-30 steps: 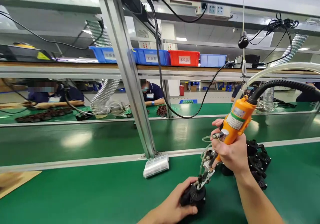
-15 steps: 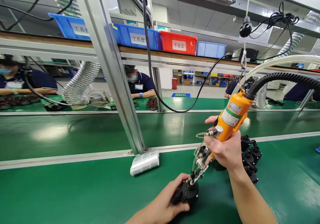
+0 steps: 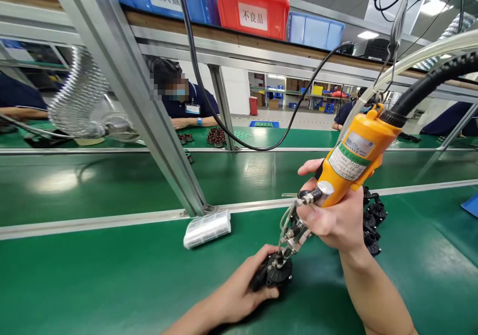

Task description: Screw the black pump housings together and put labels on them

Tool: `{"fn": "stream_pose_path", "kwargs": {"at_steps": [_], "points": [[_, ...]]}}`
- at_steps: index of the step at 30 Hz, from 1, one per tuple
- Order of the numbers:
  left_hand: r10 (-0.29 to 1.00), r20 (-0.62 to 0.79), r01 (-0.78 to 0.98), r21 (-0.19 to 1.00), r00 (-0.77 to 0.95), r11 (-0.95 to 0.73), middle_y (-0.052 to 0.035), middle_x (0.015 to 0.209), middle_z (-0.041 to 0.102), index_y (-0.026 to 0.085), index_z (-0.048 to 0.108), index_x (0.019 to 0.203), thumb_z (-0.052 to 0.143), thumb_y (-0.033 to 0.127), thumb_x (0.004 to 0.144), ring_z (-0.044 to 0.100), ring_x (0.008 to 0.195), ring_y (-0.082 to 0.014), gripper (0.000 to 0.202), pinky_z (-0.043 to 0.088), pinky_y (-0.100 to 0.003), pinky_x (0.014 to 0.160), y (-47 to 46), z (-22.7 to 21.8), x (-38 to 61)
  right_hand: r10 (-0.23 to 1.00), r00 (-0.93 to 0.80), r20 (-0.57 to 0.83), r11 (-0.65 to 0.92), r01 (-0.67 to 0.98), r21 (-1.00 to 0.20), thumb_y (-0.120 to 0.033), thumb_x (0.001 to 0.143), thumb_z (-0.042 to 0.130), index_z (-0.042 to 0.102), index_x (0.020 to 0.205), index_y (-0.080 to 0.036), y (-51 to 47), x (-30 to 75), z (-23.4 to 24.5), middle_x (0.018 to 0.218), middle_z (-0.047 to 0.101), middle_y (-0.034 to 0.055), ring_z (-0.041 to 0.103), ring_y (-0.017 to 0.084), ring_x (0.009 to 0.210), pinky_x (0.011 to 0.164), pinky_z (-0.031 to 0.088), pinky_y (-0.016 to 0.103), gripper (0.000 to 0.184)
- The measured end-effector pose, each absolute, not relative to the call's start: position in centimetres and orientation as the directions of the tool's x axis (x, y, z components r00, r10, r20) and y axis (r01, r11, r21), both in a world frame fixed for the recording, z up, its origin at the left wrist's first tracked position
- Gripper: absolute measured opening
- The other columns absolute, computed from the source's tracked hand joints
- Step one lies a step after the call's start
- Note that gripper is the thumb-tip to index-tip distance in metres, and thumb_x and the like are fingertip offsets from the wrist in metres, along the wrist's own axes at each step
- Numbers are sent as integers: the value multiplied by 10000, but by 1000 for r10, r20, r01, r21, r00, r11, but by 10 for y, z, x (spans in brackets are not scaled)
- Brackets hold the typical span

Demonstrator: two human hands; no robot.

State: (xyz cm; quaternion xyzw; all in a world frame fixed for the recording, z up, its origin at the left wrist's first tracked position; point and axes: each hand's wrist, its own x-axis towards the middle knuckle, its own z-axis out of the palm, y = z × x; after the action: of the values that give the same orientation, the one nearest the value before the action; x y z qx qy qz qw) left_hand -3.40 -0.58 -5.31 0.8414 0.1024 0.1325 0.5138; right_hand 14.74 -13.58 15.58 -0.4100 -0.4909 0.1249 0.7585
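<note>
My left hand [image 3: 241, 287] is closed around the side of a round black plastic housing [image 3: 282, 274] on the green bench. Small metal screws show at the housing's edge. In my right hand [image 3: 338, 225] is an orange powered screwdriver [image 3: 347, 151], gripped around its body and slanting down to the left. Its metal nose, with thin clear tubes, meets the top of the housing; the exact contact spot is too small to make out. From its upper end run a black ribbed hose [image 3: 429, 86] and a clear tube, and a wire hook holds it from above.
Several black housings [image 3: 373, 220] stand behind my right wrist. A clear plastic piece [image 3: 207, 229] lies beside the slanting metal post [image 3: 127, 91]. A black cable [image 3: 257, 148] loops down behind the bench. Red bin [image 3: 252, 9] and blue bins sit on the shelf; a co-worker [image 3: 190, 101] sits opposite.
The view has tilted down and come closer. The screwdriver's nose now sits further left on the housing's top. Both hands keep their grips.
</note>
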Motion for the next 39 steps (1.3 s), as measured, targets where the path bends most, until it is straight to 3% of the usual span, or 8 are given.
{"fn": "stream_pose_path", "kwargs": {"at_steps": [3, 8, 11, 16, 20, 28, 35, 39], "points": [[328, 117, 45, 894, 938, -446, -108, 1408, 655, 247, 489, 1498, 809, 471, 870, 623, 1240, -330, 739, 523, -432, 1118, -6, -57, -34, 611, 477, 632, 613, 221, -759, -415, 684, 867, 591, 965, -225, -128, 146, 150, 730, 587, -37, 532, 109, 553, 489, 513, 253, 437], [323, 109, 29, 918, 940, -395, -81, 1118, 742, 198, 546, 1440, 797, 489, 892, 647, 1188, -324, 669, 491, -493, 1164, -11, -50, -30, 685, 432, 586, 569, 185, -801, -311, 647, 875, 551, 879, -217, -112, 140, 140, 670, 562, -58, 501, 98, 553, 490, 468, 233, 409], [284, 117, -6, 931, 952, -366, -78, 1077, 742, 185, 597, 1370, 785, 485, 906, 654, 1181, -322, 583, 510, -484, 1147, -13, -43, -27, 703, 442, 557, 545, 169, -821, -296, 612, 880, 542, 887, -219, -108, 139, 137, 652, 554, -72, 482, 95, 546, 486, 451, 231, 442], [311, 152, -17, 918, 938, -396, -128, 1266, 717, 193, 503, 1513, 786, 496, 898, 655, 1202, -347, 742, 510, -509, 1151, -11, -51, -30, 711, 460, 533, 535, 139, -833, -302, 593, 890, 531, 901, -225, -105, 139, 131, 645, 542, -81, 483, 98, 542, 479, 449, 227, 480], [377, 110, 73, 895, 920, -441, -183, 1506, 597, 210, 442, 1572, 799, 536, 867, 563, 1370, -413, 854, 410, -563, 1237, -5, -71, -38, 686, 506, 522, 557, 96, -825, -302, 602, 899, 537, 941, -219, -106, 144, 132, 652, 551, -76, 510, 100, 539, 505, 493, 229, 503], [425, 170, 44, 892, 889, -450, -125, 1452, 622, 268, 441, 1530, 810, 383, 862, 585, 1326, -352, 772, 441, -471, 1184, -14, -58, -22, 379, 646, 663, 643, 332, -690, -210, 691, 860, 640, 1051, -196, -161, 185, 152, 844, 679, 19, 627, 130, 642, 557, 552, 230, 423], [458, 215, 8, 900, 862, -436, -113, 1373, 680, 251, 579, 1424, 862, 402, 816, 635, 1244, -336, 688, 491, -423, 1116, -14, -59, -11, 536, 512, 671, 718, 141, -681, -275, 749, 854, 618, 1109, -208, -161, 174, 148, 860, 685, 21, 527, 74, 524, 459, 449, 188, 436], [452, 226, -12, 903, 863, -429, -83, 1261, 726, 241, 589, 1383, 860, 464, 819, 676, 1095, -295, 665, 551, -390, 1012, -15, -59, -11, 562, 497, 661, 732, 72, -677, -264, 707, 840, 582, 1050, -213, -135, 148, 147, 849, 676, 7, 547, 88, 552, 480, 486, 209, 432]]}}
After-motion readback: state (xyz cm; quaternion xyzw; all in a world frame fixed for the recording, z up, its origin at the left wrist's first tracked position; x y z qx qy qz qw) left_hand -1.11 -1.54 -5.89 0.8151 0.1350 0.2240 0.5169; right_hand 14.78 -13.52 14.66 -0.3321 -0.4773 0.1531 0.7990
